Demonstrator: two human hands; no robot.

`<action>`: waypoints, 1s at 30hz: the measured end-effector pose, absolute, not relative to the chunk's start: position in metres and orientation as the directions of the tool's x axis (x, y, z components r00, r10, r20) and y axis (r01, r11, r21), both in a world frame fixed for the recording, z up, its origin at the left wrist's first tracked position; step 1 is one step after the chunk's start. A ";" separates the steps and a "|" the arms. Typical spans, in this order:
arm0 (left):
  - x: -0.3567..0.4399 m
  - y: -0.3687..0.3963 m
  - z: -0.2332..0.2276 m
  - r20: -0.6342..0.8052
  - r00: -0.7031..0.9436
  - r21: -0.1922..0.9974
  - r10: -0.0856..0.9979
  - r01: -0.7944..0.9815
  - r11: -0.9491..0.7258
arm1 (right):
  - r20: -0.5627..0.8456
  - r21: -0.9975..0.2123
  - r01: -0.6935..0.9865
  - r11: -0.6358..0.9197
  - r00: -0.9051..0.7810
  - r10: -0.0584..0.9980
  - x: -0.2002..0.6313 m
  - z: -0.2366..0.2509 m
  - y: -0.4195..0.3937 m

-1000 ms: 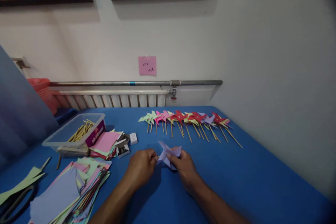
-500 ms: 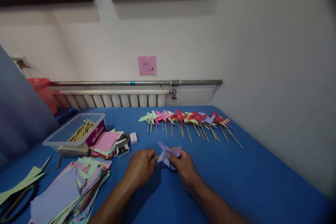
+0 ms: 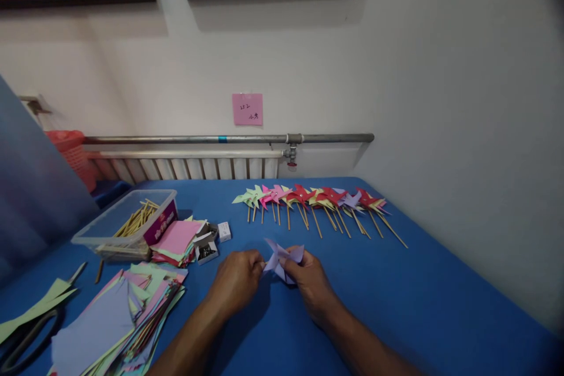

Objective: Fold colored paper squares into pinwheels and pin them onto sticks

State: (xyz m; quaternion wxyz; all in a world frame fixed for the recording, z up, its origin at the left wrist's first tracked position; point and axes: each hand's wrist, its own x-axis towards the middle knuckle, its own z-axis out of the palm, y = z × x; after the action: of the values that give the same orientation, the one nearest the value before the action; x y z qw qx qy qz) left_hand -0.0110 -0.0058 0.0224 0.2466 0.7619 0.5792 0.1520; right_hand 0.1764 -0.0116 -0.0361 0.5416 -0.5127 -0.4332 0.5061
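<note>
Pictured over the blue table (image 3: 396, 305): a lilac paper pinwheel (image 3: 283, 259) pinched between two bare hands, low and near the middle of the near edge, just above the cloth. Left hand (image 3: 237, 283) closed on its left side, fingertips pressed at what looked like a thin stick end poking out there (too small to be sure); right hand (image 3: 309, 282) clamped on the folded vanes from the right, thumb on top — held that way, by the look of it, to keep the folds gathered at the centre. Laid out farther back, well apart from the hands, a row of finished pinwheels (image 3: 312, 198) in green, pink, red, yellow and lilac, heads toward the wall and sticks pointing toward the near side — seemingly kept in one line to stay out of the working patch. Kept to the left, within reach: a clear plastic tub of wooden sticks (image 3: 127, 222), a stack of pink paper squares (image 3: 176, 241) just beside it, a small open box of pins (image 3: 205, 251), and a fanned heap of cut coloured sheets (image 3: 118, 317). Seen at the far left edge, scissors (image 3: 26, 338) under green offcuts. Nothing lying between the hands and the row; radiator (image 3: 189, 167) and pipe behind the table, pink note (image 3: 247, 109) on the wall.
</note>
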 end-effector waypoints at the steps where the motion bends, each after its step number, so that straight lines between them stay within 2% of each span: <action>1: -0.011 -0.006 0.023 -0.058 0.282 0.556 0.958 0.806 -0.204 | -0.054 -0.993 -0.110 -0.041 0.113 0.992 0.176 -0.035 -0.012; 19: -0.011 -0.005 0.021 -0.058 0.275 0.556 0.960 0.807 -0.198 | -0.077 -0.982 -0.179 -0.055 0.120 0.990 0.175 -0.033 -0.012; 30: -0.011 -0.006 0.019 -0.030 0.284 0.571 0.958 0.792 -0.216 | -0.071 -0.990 -0.131 -0.055 0.124 0.990 0.176 -0.032 -0.013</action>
State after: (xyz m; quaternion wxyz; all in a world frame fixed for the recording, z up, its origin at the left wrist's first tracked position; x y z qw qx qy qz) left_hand -0.0110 -0.0060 0.0193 0.2485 0.7617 0.5745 0.1674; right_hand 0.1757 -0.0128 -0.0320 0.5457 -0.5139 -0.4180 0.5133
